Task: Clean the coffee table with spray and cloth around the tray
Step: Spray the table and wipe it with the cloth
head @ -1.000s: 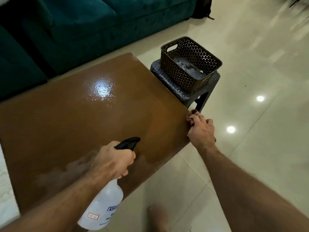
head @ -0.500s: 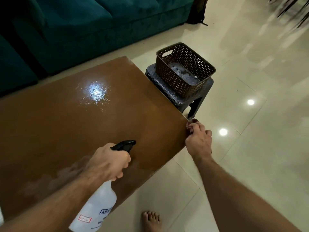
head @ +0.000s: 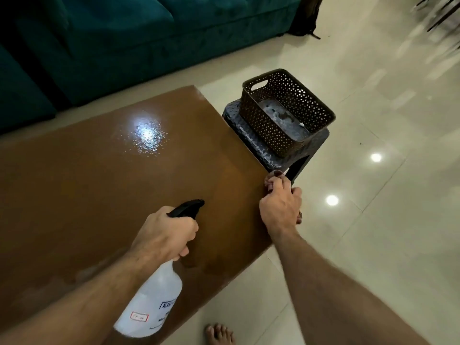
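The left hand [head: 166, 235] is curled tight round the neck of the spray bottle [head: 151, 302]. Its black nozzle [head: 186, 207] points away from the person, up along the table [head: 74, 185]. The right hand [head: 280, 210] is at the right edge of the table, with its fingers bunched round a small dark red cloth [head: 272, 179]. Only a little bit of the cloth peeps out past the fingers, pressed to the table edge.

The table is long. It runs from the near right corner away to the left and up toward the green sofa [head: 124, 41]. A wet patch [head: 148, 136] shines far up the table, well ahead of both hands and straight out from the nozzle. I think that patch is what needs wiping next. The cloth hand sits off to the right of it, so it has to reach forward and to the left across the table. The bottle hand is about as near, but it has no cloth.

I see no tray on the table. A brown basket [head: 286, 113] sits on a dark stool [head: 261, 148] just past the right edge.
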